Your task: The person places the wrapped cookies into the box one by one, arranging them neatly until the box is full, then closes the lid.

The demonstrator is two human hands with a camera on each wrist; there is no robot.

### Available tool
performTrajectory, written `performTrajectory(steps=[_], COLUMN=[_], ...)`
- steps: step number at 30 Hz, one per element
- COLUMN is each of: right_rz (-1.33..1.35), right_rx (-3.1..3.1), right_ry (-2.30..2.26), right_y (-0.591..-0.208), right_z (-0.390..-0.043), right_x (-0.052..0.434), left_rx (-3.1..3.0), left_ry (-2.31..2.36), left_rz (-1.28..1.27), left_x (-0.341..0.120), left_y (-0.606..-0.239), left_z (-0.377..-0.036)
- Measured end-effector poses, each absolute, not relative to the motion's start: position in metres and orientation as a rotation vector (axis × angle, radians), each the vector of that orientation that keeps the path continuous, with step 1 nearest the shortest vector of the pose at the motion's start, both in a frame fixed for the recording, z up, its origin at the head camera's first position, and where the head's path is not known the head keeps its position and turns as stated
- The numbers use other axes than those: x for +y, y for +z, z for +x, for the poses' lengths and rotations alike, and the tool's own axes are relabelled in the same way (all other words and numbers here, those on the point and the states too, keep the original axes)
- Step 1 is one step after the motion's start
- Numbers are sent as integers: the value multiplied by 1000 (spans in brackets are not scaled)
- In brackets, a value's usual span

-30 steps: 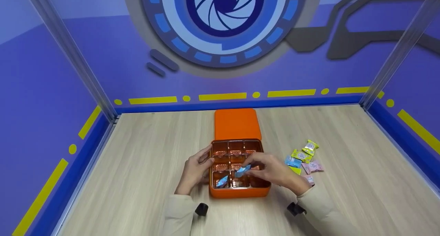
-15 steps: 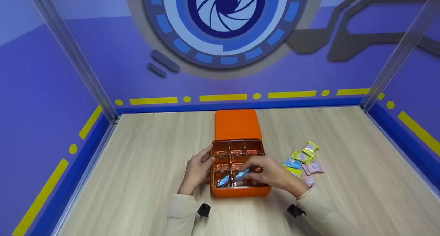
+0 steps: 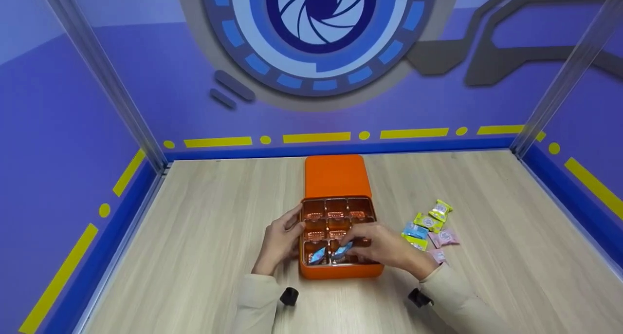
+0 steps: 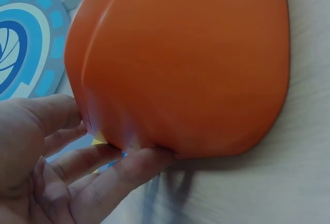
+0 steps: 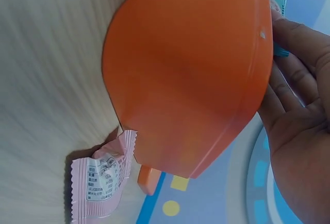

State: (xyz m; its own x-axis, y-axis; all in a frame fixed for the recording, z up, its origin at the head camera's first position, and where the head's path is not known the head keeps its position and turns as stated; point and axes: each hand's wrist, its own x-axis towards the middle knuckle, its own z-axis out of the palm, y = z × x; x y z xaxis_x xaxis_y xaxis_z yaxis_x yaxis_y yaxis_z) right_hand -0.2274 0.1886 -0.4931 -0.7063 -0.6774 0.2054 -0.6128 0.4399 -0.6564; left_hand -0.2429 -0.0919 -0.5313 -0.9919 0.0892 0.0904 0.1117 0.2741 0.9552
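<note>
Head view shows me my right hand (image 3: 384,249) pinching a blue candy (image 3: 342,250), now lower than a second ago, down in the front middle compartment of the orange box (image 3: 336,270) on the worktop (image 3: 194,236); my left hand (image 3: 277,241) stays on the box's left wall, fingers straight, beside another blue candy (image 3: 317,255)

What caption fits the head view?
Right hand lowers blue wrapped candy into orange compartmented tin box; left hand steadies its side.
</note>
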Motion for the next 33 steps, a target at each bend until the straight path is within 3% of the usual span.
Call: performTrajectory(steps=[17, 33], right_rz=[-1323, -1244], right_rx=[2583, 2637], right_ry=[-1084, -994], right_y=[-495, -492], right_z=[-228, -224], right_x=[187, 183], left_rx=[-2480, -2467], left_ry=[-1910, -1900], left_rz=[-213, -233], left_x=[-93, -93], left_y=[-530, -532], left_z=[-242, -244])
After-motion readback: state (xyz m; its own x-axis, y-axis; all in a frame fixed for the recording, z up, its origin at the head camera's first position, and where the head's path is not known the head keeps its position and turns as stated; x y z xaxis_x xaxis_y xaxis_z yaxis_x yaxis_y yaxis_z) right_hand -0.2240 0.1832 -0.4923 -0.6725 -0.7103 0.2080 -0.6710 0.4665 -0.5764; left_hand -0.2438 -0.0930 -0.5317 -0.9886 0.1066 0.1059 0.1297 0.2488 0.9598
